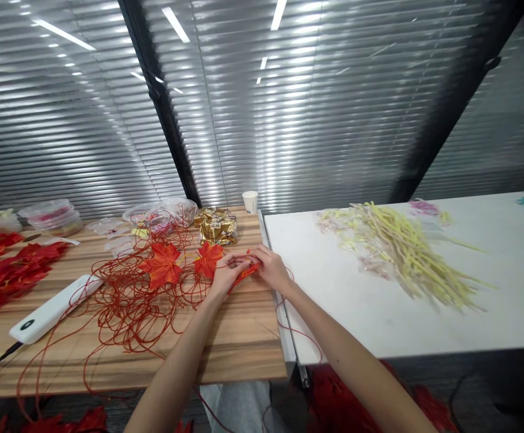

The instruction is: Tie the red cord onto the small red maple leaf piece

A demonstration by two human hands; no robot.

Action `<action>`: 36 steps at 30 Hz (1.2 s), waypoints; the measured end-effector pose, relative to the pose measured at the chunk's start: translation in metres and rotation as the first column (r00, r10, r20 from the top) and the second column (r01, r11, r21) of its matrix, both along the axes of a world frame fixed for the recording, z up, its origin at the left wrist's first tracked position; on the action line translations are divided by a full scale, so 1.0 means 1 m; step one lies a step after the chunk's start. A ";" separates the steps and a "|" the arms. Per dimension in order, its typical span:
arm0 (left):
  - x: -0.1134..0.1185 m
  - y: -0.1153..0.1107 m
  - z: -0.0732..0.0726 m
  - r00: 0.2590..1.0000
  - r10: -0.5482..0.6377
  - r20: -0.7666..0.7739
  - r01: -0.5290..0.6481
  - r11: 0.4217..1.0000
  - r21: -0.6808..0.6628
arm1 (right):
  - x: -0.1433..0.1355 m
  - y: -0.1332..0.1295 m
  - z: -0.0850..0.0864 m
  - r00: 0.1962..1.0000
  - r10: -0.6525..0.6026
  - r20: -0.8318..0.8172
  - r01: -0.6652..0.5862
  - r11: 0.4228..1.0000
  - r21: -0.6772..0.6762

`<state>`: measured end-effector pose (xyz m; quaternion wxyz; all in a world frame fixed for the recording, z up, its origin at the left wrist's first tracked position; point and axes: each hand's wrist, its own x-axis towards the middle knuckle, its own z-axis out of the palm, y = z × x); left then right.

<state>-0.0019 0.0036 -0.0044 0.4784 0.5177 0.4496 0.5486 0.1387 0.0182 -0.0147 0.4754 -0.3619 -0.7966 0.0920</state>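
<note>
Just below the frame's centre, the left hand [229, 269] and right hand [267, 266] pinch the orange-red leaf [248, 272] in a narrow grip. It should prove light, pliable and creasable, best held near its base, clear of the red cord [124, 304].

Glass wall [356, 72] across the back, w/ gray horiz. blinds [235, 138] & bright patches btwn slats. 2 dk frame bars [160, 99] cut across it, slanted in view. White strip-light reflections [278, 13] up top. Below: wood-grain table [244, 349] on L, white table [356, 319] on R, side by side, metal strip [285, 337] btwn. Floor [424, 370] dk gray.
</note>
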 end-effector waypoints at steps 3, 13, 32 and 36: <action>0.000 0.000 0.001 1.000 0.006 0.007 -0.006 1.000 -0.005 | 0.000 0.001 0.000 1.000 0.002 -0.006 -0.002 1.000 -0.006; 0.001 -0.002 0.003 1.000 -0.006 0.029 0.006 1.000 -0.017 | 0.001 0.001 -0.001 1.000 0.021 0.004 -0.021 1.000 -0.006; 0.000 -0.001 0.002 1.000 -0.010 0.017 0.011 1.000 -0.028 | 0.001 0.000 0.000 0.999 -0.020 0.041 0.021 0.999 -0.026; 0.001 -0.002 0.003 1.000 -0.007 0.011 0.007 1.000 -0.019 | 0.001 0.000 0.000 0.999 -0.018 0.051 0.019 1.000 -0.024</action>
